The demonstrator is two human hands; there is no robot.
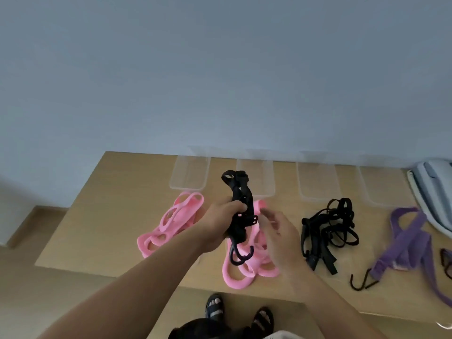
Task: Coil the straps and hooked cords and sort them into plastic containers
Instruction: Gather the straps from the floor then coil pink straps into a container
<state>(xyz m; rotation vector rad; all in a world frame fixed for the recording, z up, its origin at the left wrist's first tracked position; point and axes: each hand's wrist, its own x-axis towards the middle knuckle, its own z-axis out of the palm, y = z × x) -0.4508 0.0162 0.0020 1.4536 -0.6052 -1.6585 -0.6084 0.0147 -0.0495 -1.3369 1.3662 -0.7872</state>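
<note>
Four clear plastic containers sit in a row along the table's (110,216) back edge against the wall: first container (189,177), second container (256,178), third container (318,182), fourth container (381,187), with gaps of wood between them. Your left hand (220,223) has its fingers curled tight round the black hooked cord (241,192), which is bunched into an upright bundle held above the table. The top of the bundle overlaps the second container's near rim in view, and two hooks (238,255) hang out below your fist. Your right hand (276,231) is blurred, fingers loosely spread, holding nothing, just beside the bundle; you cannot tell if it touches. Under both hands lies the near pink strap pile (247,270), which reaches nearly to the front edge. The left pink strap pile (171,223) almost meets the first container, and a wide stretch of bare wood runs from it to the table's left edge. The black strap tangle (327,231) lies right of your right hand, just short of the third container. The purple strap (406,241) is further right, its dark hook (362,281) close to the front edge and one tail running off frame. A white-blue object (433,189) crowds the right back corner. Your sandalled feet (215,307) stand at the front edge.
</note>
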